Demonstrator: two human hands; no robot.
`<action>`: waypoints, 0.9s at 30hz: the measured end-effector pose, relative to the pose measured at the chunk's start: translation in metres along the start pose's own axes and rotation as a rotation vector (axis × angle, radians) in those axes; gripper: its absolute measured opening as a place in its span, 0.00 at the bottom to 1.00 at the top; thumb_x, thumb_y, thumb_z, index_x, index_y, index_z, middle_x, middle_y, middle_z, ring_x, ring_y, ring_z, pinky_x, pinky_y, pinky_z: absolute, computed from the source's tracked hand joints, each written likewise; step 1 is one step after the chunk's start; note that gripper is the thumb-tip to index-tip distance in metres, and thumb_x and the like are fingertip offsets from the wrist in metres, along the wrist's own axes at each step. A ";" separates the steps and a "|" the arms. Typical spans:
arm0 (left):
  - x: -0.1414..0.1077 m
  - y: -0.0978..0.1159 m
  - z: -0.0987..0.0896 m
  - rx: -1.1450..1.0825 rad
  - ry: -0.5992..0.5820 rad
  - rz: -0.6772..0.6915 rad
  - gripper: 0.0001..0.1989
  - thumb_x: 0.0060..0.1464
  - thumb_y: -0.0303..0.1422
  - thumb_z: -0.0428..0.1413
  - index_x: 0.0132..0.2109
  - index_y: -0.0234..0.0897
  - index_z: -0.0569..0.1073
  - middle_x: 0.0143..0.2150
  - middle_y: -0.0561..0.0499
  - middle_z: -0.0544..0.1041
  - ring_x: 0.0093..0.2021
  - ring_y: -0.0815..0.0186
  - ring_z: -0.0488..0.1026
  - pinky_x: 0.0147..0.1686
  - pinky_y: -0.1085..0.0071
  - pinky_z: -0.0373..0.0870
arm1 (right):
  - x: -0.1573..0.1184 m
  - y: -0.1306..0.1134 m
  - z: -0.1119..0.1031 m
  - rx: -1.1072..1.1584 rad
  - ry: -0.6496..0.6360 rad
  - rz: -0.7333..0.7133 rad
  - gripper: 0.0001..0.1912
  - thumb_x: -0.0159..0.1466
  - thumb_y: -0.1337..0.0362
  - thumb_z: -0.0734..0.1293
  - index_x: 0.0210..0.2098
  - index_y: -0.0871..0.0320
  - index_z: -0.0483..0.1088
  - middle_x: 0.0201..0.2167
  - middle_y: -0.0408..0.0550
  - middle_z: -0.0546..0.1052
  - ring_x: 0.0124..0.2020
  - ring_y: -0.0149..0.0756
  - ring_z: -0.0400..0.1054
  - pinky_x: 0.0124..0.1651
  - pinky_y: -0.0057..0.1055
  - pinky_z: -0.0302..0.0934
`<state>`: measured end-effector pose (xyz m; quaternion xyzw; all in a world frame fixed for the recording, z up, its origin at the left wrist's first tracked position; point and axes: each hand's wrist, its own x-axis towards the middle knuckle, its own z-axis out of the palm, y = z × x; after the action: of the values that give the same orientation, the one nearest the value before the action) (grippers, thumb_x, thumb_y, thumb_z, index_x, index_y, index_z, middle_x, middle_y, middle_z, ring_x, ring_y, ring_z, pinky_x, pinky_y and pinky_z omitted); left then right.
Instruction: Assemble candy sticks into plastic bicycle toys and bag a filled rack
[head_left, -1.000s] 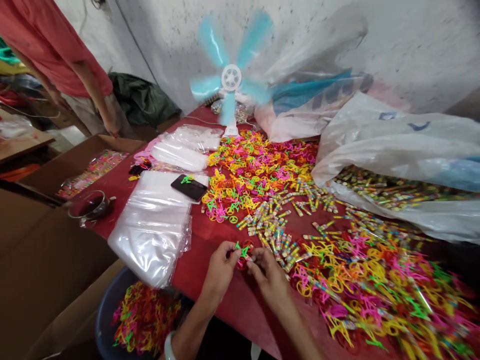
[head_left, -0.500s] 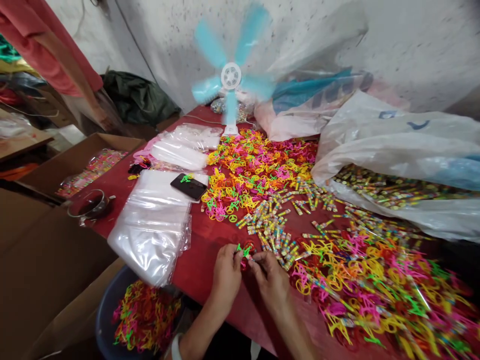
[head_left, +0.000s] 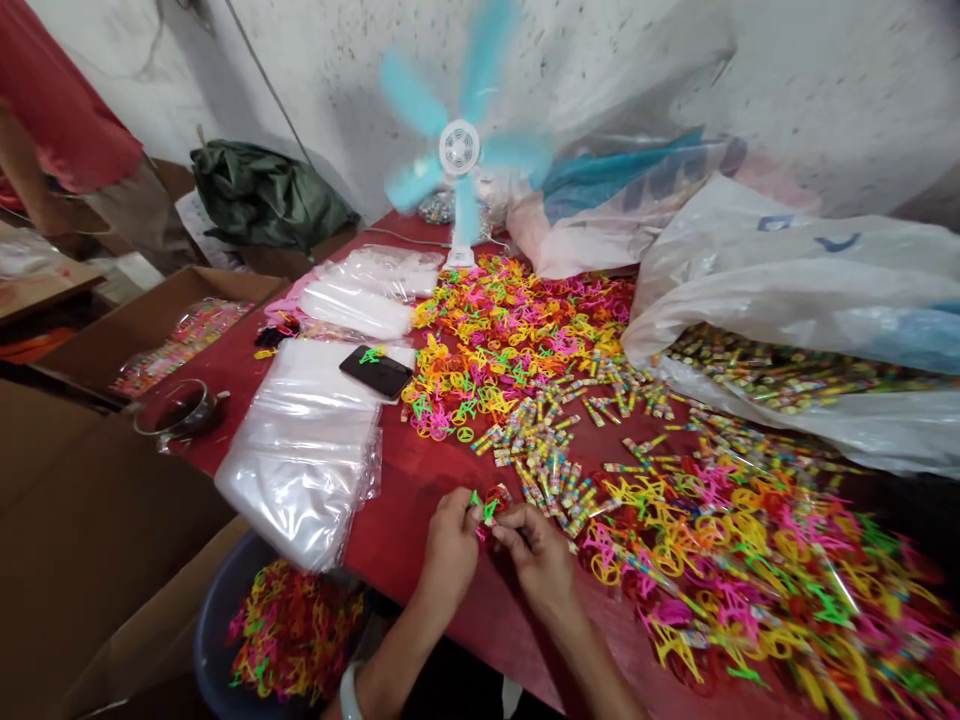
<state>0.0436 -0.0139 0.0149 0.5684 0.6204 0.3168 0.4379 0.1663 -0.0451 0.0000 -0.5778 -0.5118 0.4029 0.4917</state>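
Near the table's front edge, my left hand (head_left: 451, 545) and my right hand (head_left: 538, 555) meet over a small green and red plastic toy (head_left: 489, 508). It has a green frame-like part and red rings, like a tiny bicycle. The thumb and fingers of each hand are pinched on it from opposite sides; the fingertips hide part of it. Just beyond my right hand lie small printed tubes (head_left: 551, 450) in clear wrap. To the right spreads a heap of finished-looking colourful plastic toys (head_left: 705, 560), mixed with tubes.
A pile of loose plastic parts (head_left: 495, 350) lies before a spinning fan (head_left: 459, 150). Plastic bags (head_left: 300, 450), a phone (head_left: 376, 372) and a glass cup (head_left: 180, 410) are left. A tub (head_left: 214, 600) of parts stands below. A large sack (head_left: 795, 270) holds tubes. A person (head_left: 75, 120) stands far left.
The person at the far left has moved further left. My hands have shifted only slightly, still pinching the small toy. The fan blades have turned.
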 end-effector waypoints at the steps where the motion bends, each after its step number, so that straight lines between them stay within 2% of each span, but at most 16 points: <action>1: 0.000 0.000 0.001 -0.038 -0.029 -0.005 0.06 0.52 0.29 0.50 0.27 0.39 0.64 0.27 0.54 0.68 0.31 0.66 0.66 0.32 0.72 0.62 | 0.000 0.000 -0.002 0.014 -0.012 0.019 0.10 0.61 0.59 0.65 0.25 0.55 0.66 0.21 0.41 0.71 0.24 0.33 0.67 0.31 0.29 0.62; 5: 0.001 0.005 0.004 -0.157 -0.144 -0.024 0.07 0.53 0.34 0.51 0.29 0.37 0.68 0.28 0.53 0.70 0.31 0.67 0.68 0.33 0.72 0.64 | -0.005 -0.008 -0.018 -0.049 -0.016 0.066 0.11 0.62 0.56 0.64 0.27 0.55 0.68 0.22 0.42 0.72 0.25 0.34 0.68 0.31 0.29 0.63; 8: 0.013 0.010 -0.006 -0.190 -0.151 0.025 0.09 0.53 0.36 0.52 0.36 0.37 0.73 0.37 0.48 0.75 0.38 0.64 0.72 0.40 0.69 0.68 | -0.014 -0.014 -0.054 -0.223 0.046 0.065 0.12 0.63 0.53 0.63 0.30 0.54 0.70 0.27 0.45 0.75 0.29 0.37 0.71 0.33 0.31 0.65; 10: 0.032 0.013 -0.020 -0.103 -0.046 0.138 0.11 0.55 0.36 0.51 0.42 0.38 0.74 0.43 0.46 0.75 0.45 0.61 0.72 0.47 0.65 0.68 | -0.018 -0.017 -0.091 -0.403 0.197 0.036 0.13 0.63 0.51 0.63 0.34 0.54 0.71 0.31 0.48 0.77 0.32 0.40 0.72 0.34 0.34 0.66; 12: 0.055 0.014 -0.034 0.083 0.126 0.265 0.12 0.57 0.34 0.50 0.45 0.39 0.74 0.49 0.44 0.74 0.52 0.59 0.69 0.55 0.60 0.64 | -0.018 -0.018 -0.125 -0.674 0.413 -0.044 0.14 0.62 0.52 0.63 0.36 0.55 0.72 0.35 0.53 0.78 0.37 0.47 0.71 0.39 0.42 0.65; 14: 0.077 0.014 -0.042 0.293 0.282 0.324 0.14 0.56 0.30 0.51 0.48 0.39 0.74 0.55 0.42 0.71 0.58 0.55 0.64 0.59 0.54 0.59 | -0.013 -0.016 -0.142 -0.926 0.579 -0.168 0.14 0.62 0.53 0.63 0.37 0.57 0.73 0.39 0.58 0.77 0.43 0.54 0.69 0.45 0.50 0.61; 15: 0.084 0.013 -0.043 0.385 0.308 0.332 0.15 0.54 0.29 0.52 0.49 0.39 0.74 0.56 0.42 0.71 0.59 0.52 0.63 0.59 0.52 0.58 | -0.010 -0.014 -0.140 -0.981 0.598 -0.237 0.13 0.63 0.55 0.62 0.37 0.57 0.73 0.40 0.59 0.76 0.44 0.55 0.69 0.46 0.52 0.60; 16: 0.089 0.011 -0.042 0.462 0.315 0.334 0.15 0.54 0.27 0.53 0.49 0.38 0.74 0.57 0.41 0.71 0.59 0.51 0.63 0.59 0.50 0.58 | -0.008 -0.011 -0.132 -0.980 0.563 -0.299 0.12 0.64 0.58 0.61 0.37 0.57 0.73 0.39 0.58 0.76 0.43 0.53 0.69 0.47 0.51 0.60; 18: 0.089 0.005 -0.036 0.565 0.293 0.351 0.16 0.54 0.24 0.52 0.49 0.37 0.74 0.55 0.41 0.73 0.57 0.50 0.64 0.56 0.50 0.61 | -0.006 -0.004 -0.101 -0.860 0.363 -0.394 0.10 0.65 0.64 0.59 0.38 0.55 0.72 0.36 0.53 0.77 0.39 0.46 0.70 0.44 0.44 0.63; 20: 0.080 -0.003 -0.031 0.613 0.271 0.378 0.16 0.56 0.23 0.49 0.48 0.36 0.74 0.51 0.42 0.76 0.55 0.52 0.66 0.54 0.52 0.63 | -0.007 0.005 -0.061 -0.771 0.175 -0.395 0.12 0.64 0.68 0.58 0.40 0.52 0.72 0.37 0.51 0.77 0.39 0.43 0.70 0.43 0.40 0.65; 22: 0.069 -0.012 -0.032 0.614 0.245 0.388 0.15 0.56 0.23 0.49 0.47 0.37 0.75 0.46 0.43 0.78 0.52 0.53 0.68 0.53 0.53 0.64 | -0.010 0.013 -0.031 -0.773 0.097 -0.331 0.13 0.63 0.71 0.58 0.40 0.52 0.72 0.37 0.50 0.76 0.40 0.43 0.69 0.42 0.39 0.64; 24: 0.060 -0.019 -0.039 0.545 0.203 0.388 0.12 0.55 0.25 0.52 0.45 0.39 0.75 0.43 0.45 0.79 0.49 0.54 0.70 0.53 0.54 0.64 | -0.011 0.019 -0.017 -0.776 0.068 -0.278 0.12 0.63 0.71 0.57 0.37 0.53 0.71 0.33 0.50 0.75 0.37 0.44 0.69 0.40 0.40 0.64; 27: 0.052 -0.022 -0.052 0.277 0.191 0.318 0.09 0.55 0.30 0.54 0.43 0.40 0.75 0.43 0.46 0.79 0.46 0.57 0.72 0.50 0.58 0.67 | -0.006 0.022 -0.021 -0.710 0.046 -0.258 0.10 0.65 0.69 0.58 0.35 0.54 0.70 0.31 0.49 0.74 0.34 0.42 0.68 0.38 0.39 0.64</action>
<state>-0.0109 0.0389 0.0074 0.6811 0.5993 0.3457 0.2397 0.1901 -0.0539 -0.0179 -0.6522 -0.6769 0.1221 0.3188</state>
